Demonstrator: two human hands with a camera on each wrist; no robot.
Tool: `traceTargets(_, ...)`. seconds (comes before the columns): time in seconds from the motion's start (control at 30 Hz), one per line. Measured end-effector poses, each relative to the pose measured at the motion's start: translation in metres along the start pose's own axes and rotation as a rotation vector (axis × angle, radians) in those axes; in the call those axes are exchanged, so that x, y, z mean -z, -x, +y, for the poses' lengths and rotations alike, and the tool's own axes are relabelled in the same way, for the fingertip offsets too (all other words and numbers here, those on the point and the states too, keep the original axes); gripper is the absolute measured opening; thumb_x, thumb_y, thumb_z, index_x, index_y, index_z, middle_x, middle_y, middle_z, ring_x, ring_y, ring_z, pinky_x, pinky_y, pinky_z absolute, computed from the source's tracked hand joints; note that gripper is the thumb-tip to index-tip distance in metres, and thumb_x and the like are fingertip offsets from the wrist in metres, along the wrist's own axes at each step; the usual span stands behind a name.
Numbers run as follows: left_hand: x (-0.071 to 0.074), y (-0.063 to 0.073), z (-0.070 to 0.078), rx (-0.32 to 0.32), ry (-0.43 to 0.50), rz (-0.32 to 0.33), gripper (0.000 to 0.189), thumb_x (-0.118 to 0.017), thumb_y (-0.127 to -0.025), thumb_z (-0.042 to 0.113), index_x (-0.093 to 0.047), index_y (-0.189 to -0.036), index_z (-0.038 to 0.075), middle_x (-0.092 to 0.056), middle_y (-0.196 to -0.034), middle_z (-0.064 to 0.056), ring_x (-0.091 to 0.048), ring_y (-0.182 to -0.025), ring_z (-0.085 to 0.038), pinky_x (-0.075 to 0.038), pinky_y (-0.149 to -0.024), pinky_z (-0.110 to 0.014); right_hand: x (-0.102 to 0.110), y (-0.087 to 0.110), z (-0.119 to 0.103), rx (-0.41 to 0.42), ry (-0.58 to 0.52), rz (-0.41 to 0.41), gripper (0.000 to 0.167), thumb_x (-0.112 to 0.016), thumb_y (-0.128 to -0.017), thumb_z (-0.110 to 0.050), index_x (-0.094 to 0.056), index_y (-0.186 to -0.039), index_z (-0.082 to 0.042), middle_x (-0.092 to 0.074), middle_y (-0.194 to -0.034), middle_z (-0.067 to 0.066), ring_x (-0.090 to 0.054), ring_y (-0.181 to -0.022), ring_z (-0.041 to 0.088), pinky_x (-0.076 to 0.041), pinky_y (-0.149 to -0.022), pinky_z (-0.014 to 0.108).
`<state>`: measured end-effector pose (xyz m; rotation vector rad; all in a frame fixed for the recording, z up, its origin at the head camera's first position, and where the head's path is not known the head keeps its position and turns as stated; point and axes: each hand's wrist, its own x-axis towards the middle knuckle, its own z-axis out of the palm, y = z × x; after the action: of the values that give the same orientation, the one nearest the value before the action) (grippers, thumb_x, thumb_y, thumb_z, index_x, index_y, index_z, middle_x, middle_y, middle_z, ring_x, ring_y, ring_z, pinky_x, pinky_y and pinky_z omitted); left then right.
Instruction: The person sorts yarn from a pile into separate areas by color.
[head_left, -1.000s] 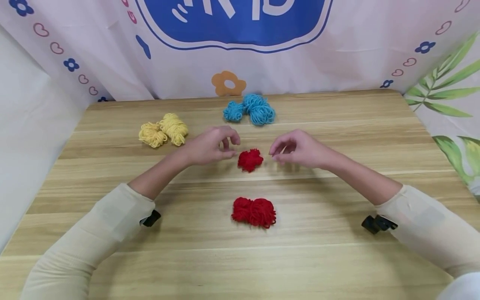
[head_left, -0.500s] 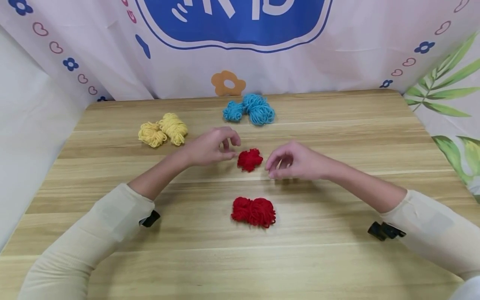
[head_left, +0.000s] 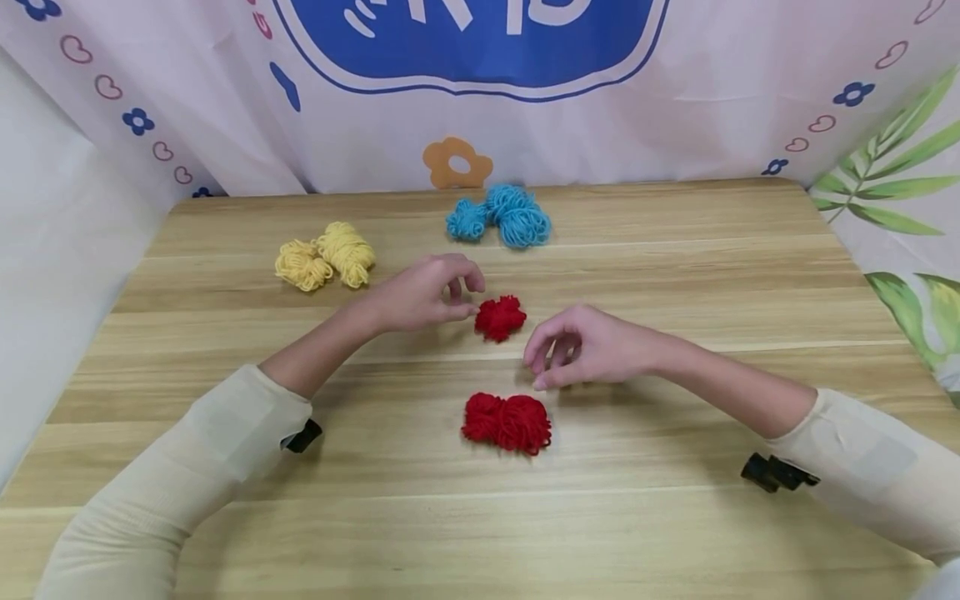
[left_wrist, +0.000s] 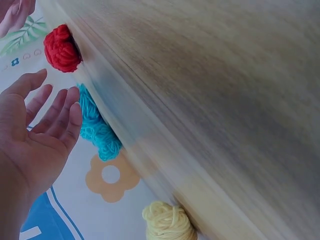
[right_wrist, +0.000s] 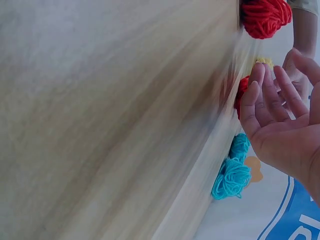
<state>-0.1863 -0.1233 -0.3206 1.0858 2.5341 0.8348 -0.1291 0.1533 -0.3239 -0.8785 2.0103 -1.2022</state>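
A small red yarn bundle lies mid-table, just off the fingertips of my left hand. That hand's fingers are loosely bent and hold nothing; the left wrist view shows its bare palm. My right hand hovers to the right, between the small bundle and a pair of red yarn balls nearer me. Its fingers curve loosely around air, and the right wrist view shows the empty palm. One of the red balls appears at the top of that view.
Two yellow yarn balls lie at the back left, beyond my left forearm. Two blue yarn balls sit at the table's back edge, before a printed cloth. The wooden table extends toward me.
My right hand has moved toward me, from beside the small red bundle to nearer the pair of red balls. The left hand has barely moved.
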Motion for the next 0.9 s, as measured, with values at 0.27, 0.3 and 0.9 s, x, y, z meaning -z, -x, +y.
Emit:
traceTargets(0.27, 0.0, -0.001, 0.0, 0.001, -0.003, -0.007, 0.026, -0.074, -0.093, 0.005, -0.067, -0.115, -0.006, -0.07, -0.112, -0.018, -0.067, -0.096, -0.028, -0.057, -0.089, -0.039, -0.008, 0.002, 0.0, 0.0, 0.011, -0.062, 0.03, -0.086, -0.085, -0.011, -0.073, -0.111, 0.0, -0.073, -0.1, 0.009, -0.068, -0.081, 0.021, -0.059, -0.074, 0.031)
traceTargets(0.3, 0.0, -0.001, 0.001, 0.002, -0.002, -0.007, 0.026, -0.074, -0.093, 0.005, -0.067, -0.115, -0.006, -0.07, -0.112, -0.018, -0.067, -0.096, -0.028, -0.057, -0.089, -0.039, -0.009, 0.003, -0.001, -0.004, 0.012, -0.073, 0.032, -0.086, -0.085, -0.011, -0.073, -0.112, 0.0, -0.072, -0.101, 0.009, -0.068, -0.08, 0.022, -0.059, -0.074, 0.031)
traceTargets(0.9, 0.0, -0.005, 0.004, 0.011, 0.008, -0.018, 0.028, -0.074, -0.094, 0.006, -0.067, -0.118, -0.006, -0.069, -0.116, -0.018, -0.066, -0.096, -0.028, -0.056, -0.09, -0.04, -0.024, 0.001, -0.007, -0.039, 0.142, -0.109, 0.03, -0.089, -0.082, -0.012, -0.072, -0.106, -0.009, -0.067, -0.086, -0.002, -0.064, -0.073, 0.012, -0.058, -0.069, 0.028)
